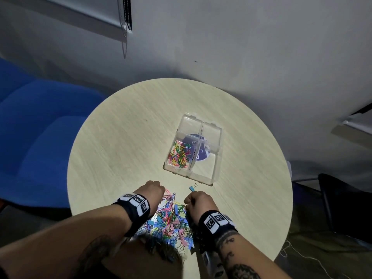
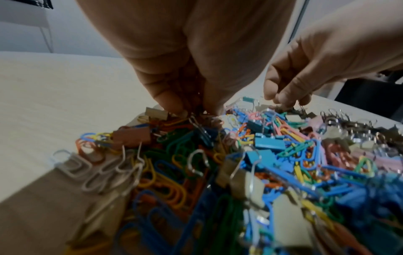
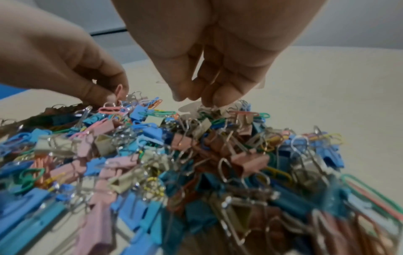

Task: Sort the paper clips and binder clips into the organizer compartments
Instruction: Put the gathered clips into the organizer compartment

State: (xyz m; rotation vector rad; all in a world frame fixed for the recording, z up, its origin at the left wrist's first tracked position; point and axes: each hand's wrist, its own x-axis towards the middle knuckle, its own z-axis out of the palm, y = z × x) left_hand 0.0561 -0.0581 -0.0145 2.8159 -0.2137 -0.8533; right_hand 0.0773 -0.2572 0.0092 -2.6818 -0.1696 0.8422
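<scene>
**Both hands picking at the mixed heap**

Because the paper clips and binder clips lie tangled in one heap [image 1: 169,220] at the near edge of the round table [image 1: 120,137], each pick has to come away clean. The left hand [image 1: 154,191] is at the heap's far left side, its fingertips [image 2: 174,103] bunched together and pressed into the clips; they seem to pinch a wire or two, but what exactly they have hold of I cannot tell. The right hand [image 1: 198,202] is at the far right side, fingers [image 3: 209,93] curled downward with the tips close together over a wire handle; whether they have closed on it is unclear.

The clear organizer [image 1: 213,174] sits further out on the table, well apart from the heap. Its near-left compartment holds a batch of coloured paper clips [image 1: 180,155]; the other compartments look empty. One blue binder clip [image 1: 192,187] lies alone between the heap and the organizer.

To do this step well, I would judge it best to lift slowly and shake loose any hangers-on, since the paper clips hook into the binder clips' wire handles. Take one kind per hand and keep the binder clips for an unused compartment.
</scene>
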